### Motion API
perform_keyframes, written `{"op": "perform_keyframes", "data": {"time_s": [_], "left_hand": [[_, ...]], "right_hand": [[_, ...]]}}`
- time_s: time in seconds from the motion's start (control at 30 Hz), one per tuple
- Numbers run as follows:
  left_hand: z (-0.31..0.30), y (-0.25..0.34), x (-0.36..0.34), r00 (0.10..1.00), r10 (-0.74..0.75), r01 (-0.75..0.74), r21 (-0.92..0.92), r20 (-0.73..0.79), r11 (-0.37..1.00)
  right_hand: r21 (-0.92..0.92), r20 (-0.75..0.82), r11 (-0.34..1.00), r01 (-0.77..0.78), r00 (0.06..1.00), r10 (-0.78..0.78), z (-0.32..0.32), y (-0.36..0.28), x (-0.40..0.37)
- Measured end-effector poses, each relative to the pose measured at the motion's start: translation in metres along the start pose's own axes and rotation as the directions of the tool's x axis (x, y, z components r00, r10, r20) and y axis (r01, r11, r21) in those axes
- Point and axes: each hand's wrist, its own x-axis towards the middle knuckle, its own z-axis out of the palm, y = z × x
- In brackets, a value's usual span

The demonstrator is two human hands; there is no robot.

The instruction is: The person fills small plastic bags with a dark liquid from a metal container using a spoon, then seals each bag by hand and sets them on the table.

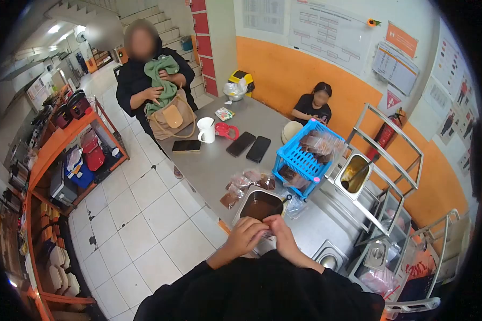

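My left hand (245, 236) and my right hand (281, 235) meet at the near edge of a metal pan (239, 214) holding brown sauce (262, 205). Both are closed, fingertips pinched together around what looks like a small clear plastic bag (264, 234), mostly hidden by the fingers. A ladle (287, 199) with a dark handle rests in the sauce. Just beyond the pan lie several small plastic bags of brown sauce (242, 182). More sauce bags (317, 145) fill a blue two-tier basket (300, 161) to the right.
Phones (258, 148), a white mug (206, 130) and a red ring-shaped item (227, 131) lie on the metal table (198, 174). A person (154, 80) stands across it with a handbag; another person (314, 107) sits by the wall. A metal rack (385, 166) and food pan (354, 174) stand right.
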Motion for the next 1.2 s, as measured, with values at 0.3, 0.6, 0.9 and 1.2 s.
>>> {"op": "perform_keyframes", "data": {"time_s": [0.3, 0.6, 0.9, 1.2], "left_hand": [[-0.035, 0.012, -0.004, 0.994, -0.11, 0.104, 0.21, 0.019, 0.972], [-0.002, 0.012, -0.019, 0.864, -0.392, 0.334, -0.223, -0.316, 0.916], [0.006, 0.002, -0.03, 0.775, -0.627, 0.492, -0.701, 0.082, 0.516], [0.002, 0.019, -0.022, 0.852, -0.513, 0.502, -0.115, -0.104, 0.857]], "right_hand": [[-0.628, 0.365, 0.634, 0.451, 0.89, -0.271, -0.002, -0.028, 0.018], [-0.29, 0.176, 0.934, 0.208, 0.971, -0.161, 0.011, -0.005, 0.024], [-0.204, 0.187, 0.97, 0.129, 0.978, -0.091, 0.006, 0.007, 0.018], [-0.718, 0.253, 0.612, 0.33, 0.944, -0.212, 0.013, -0.005, 0.006]]}}
